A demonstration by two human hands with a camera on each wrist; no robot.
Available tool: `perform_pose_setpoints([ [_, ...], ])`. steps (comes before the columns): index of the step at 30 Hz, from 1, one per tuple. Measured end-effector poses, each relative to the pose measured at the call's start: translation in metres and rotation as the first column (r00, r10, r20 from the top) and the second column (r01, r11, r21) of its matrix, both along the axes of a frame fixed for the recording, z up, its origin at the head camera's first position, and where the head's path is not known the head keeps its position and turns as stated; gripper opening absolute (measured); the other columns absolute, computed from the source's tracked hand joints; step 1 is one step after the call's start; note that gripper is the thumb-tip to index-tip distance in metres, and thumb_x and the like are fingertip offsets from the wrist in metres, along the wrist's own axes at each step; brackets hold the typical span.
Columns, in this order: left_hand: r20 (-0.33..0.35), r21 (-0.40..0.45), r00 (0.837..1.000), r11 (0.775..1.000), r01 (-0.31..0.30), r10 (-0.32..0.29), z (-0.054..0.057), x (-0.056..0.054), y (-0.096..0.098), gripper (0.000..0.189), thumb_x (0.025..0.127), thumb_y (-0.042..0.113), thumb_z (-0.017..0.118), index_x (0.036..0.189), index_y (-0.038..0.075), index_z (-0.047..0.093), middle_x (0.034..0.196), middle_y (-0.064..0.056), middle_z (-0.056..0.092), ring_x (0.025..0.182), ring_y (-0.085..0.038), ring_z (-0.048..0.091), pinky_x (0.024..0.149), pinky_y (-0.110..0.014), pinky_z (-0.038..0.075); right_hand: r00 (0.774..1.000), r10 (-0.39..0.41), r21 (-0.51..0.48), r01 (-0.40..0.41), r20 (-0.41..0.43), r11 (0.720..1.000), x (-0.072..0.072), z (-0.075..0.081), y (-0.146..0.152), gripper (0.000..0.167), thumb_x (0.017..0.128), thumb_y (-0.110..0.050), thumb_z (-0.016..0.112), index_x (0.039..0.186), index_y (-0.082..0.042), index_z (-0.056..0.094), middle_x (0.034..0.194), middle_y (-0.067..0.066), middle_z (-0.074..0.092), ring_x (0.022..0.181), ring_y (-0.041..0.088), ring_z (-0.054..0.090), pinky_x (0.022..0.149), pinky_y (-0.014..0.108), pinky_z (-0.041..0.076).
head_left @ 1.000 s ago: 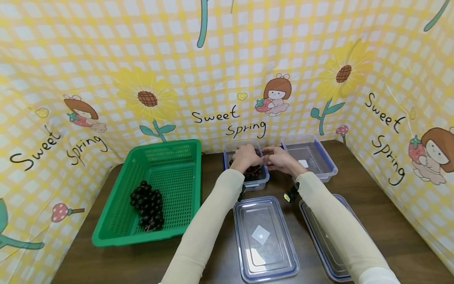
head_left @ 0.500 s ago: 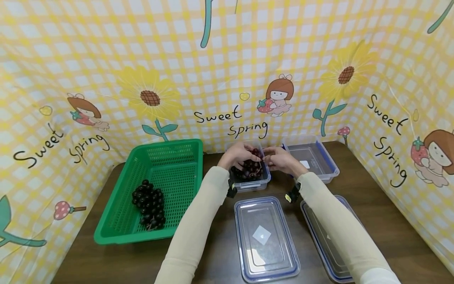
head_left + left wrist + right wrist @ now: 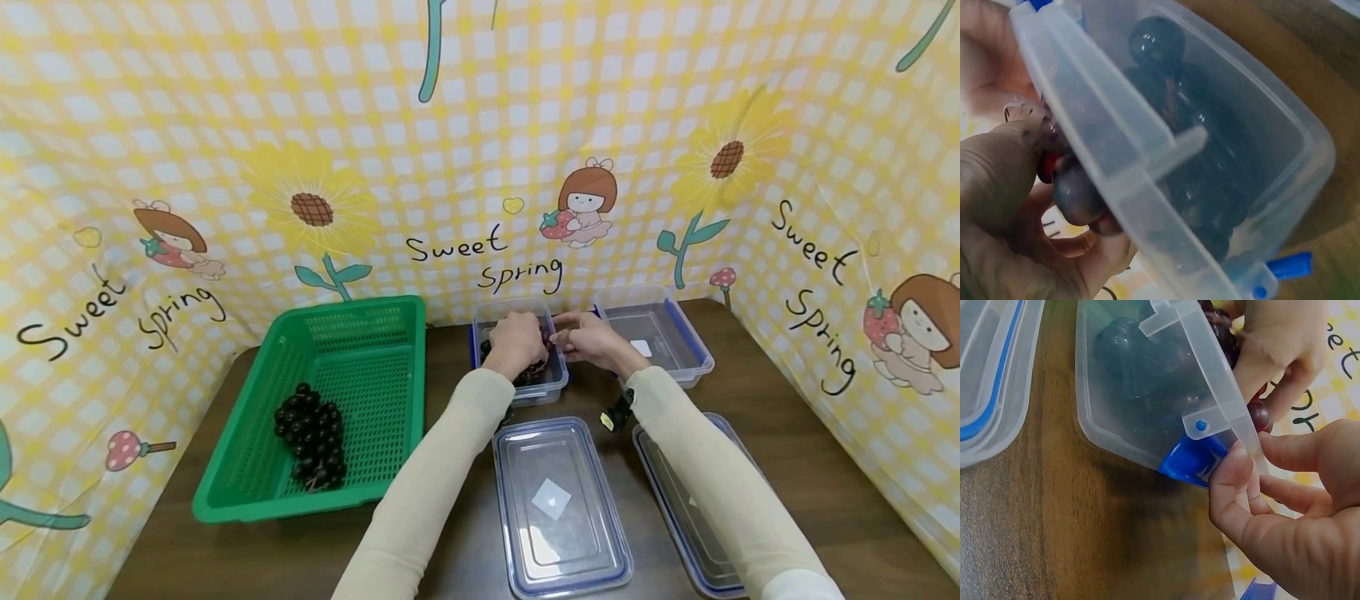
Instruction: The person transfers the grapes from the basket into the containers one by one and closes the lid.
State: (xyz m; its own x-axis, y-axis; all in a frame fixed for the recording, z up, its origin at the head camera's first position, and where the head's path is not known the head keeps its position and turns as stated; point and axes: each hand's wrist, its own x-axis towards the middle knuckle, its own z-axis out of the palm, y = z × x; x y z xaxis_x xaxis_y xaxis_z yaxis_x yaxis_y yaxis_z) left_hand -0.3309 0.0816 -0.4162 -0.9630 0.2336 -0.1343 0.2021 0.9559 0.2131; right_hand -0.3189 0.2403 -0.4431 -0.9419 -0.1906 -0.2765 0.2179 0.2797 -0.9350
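Observation:
A clear plastic container (image 3: 542, 392) with blue latches holds dark grapes (image 3: 1075, 190), some of them rising above its rim. My left hand (image 3: 517, 337) reaches into it from above, its thumb and fingers curled round grapes at the rim. At the container's right wall, my right hand (image 3: 592, 337) grips the rim beside a blue latch (image 3: 1192, 459), with one grape close to its fingertips. Most of the grapes in the head view are hidden under the left hand. The right wrist view shows more of them through the cloudy wall.
A green basket (image 3: 420, 400) on the left holds another dark bunch of grapes (image 3: 311, 437). A second clear container (image 3: 660, 333) stands at the back right. Two blue-edged lids lie in front, one lid (image 3: 562, 508) near the middle and the other lid (image 3: 686, 508) partly under the right sleeve.
My left hand shifted left off the grapes, showing more of them, then came back over them and lower. The right hand has stayed at the container's right wall.

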Motion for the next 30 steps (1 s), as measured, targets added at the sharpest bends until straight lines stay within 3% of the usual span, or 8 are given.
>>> perform_pose_setpoints([
  [3,0.006,-0.039,1.000,0.999,-0.003,0.004,-0.003,0.000,0.003,0.045,0.089,0.040,0.083,0.123,0.012,0.072,0.124,-0.014,0.071,0.104,-0.032,0.071,0.084,-0.047,0.064,1.000,-0.003,-0.020,0.003,0.018,1.000,0.001,0.000,-0.002,0.053,0.104,0.001,0.050,0.156,0.003,0.041,0.097,0.006,0.057,0.085,0.016,0.055,0.082,0.032,0.058],
  [5,0.032,-0.005,0.999,1.000,0.015,-0.015,-0.001,0.001,0.001,0.046,0.089,0.040,0.083,0.123,0.011,0.071,0.123,-0.015,0.071,0.106,-0.033,0.071,0.087,-0.048,0.063,1.000,-0.003,-0.020,0.003,0.024,1.000,0.001,0.000,-0.002,0.052,0.105,0.000,0.050,0.156,0.002,0.042,0.091,0.005,0.053,0.080,0.015,0.053,0.082,0.033,0.058],
  [8,0.102,0.072,0.991,0.994,0.080,-0.087,0.009,0.001,-0.008,0.049,0.090,0.041,0.082,0.124,0.009,0.069,0.123,-0.014,0.071,0.108,-0.032,0.069,0.093,-0.047,0.061,1.000,-0.014,0.009,0.014,0.014,1.000,0.002,0.002,-0.002,0.053,0.104,0.001,0.048,0.157,0.000,0.042,0.102,0.008,0.058,0.082,0.015,0.057,0.089,0.039,0.059],
  [12,0.233,0.204,0.954,0.968,0.143,-0.190,0.026,-0.002,-0.021,0.056,0.091,0.040,0.081,0.136,0.010,0.064,0.133,-0.012,0.068,0.115,-0.031,0.067,0.093,-0.046,0.061,1.000,-0.017,0.066,0.018,-0.021,0.998,0.003,0.004,-0.001,0.055,0.104,0.003,0.046,0.159,-0.002,0.041,0.128,0.020,0.060,0.095,0.019,0.065,0.100,0.048,0.059],
  [17,0.317,0.300,0.904,0.934,0.193,-0.288,0.039,-0.004,-0.034,0.065,0.096,0.027,0.079,0.155,0.023,0.052,0.155,-0.011,0.053,0.129,-0.036,0.060,0.082,-0.050,0.065,1.000,-0.009,0.074,0.011,-0.024,0.997,0.003,0.003,-0.001,0.055,0.104,0.003,0.046,0.159,-0.002,0.041,0.137,0.026,0.058,0.104,0.023,0.066,0.105,0.050,0.058],
  [22,0.306,0.287,0.880,0.916,0.279,-0.364,0.035,-0.003,-0.041,0.056,0.098,0.025,0.076,0.152,0.026,0.058,0.161,-0.012,0.048,0.131,-0.038,0.060,0.076,-0.046,0.067,1.000,0.004,0.070,-0.003,-0.015,0.998,0.002,0.002,0.000,0.057,0.104,0.004,0.047,0.160,-0.001,0.038,0.141,0.028,0.057,0.109,0.026,0.065,0.106,0.050,0.058],
  [28,0.192,0.194,0.891,0.906,0.377,-0.412,0.025,0.001,-0.040,0.047,0.098,0.030,0.076,0.144,0.022,0.066,0.152,-0.010,0.060,0.123,-0.031,0.064,0.061,-0.034,0.063,1.000,0.007,0.068,-0.006,-0.011,0.998,-0.002,0.002,0.002,0.056,0.105,0.001,0.051,0.159,0.001,0.038,0.139,0.028,0.058,0.110,0.026,0.065,0.107,0.051,0.057],
  [30,0.169,0.166,0.901,0.913,0.374,-0.400,0.022,0.003,-0.036,0.045,0.098,0.030,0.077,0.141,0.020,0.068,0.149,-0.010,0.062,0.116,-0.028,0.066,0.058,-0.032,0.062,1.000,0.007,0.069,-0.006,-0.010,0.998,-0.003,0.002,0.002,0.055,0.105,0.001,0.053,0.159,0.001,0.039,0.137,0.027,0.059,0.108,0.025,0.065,0.107,0.052,0.057],
])
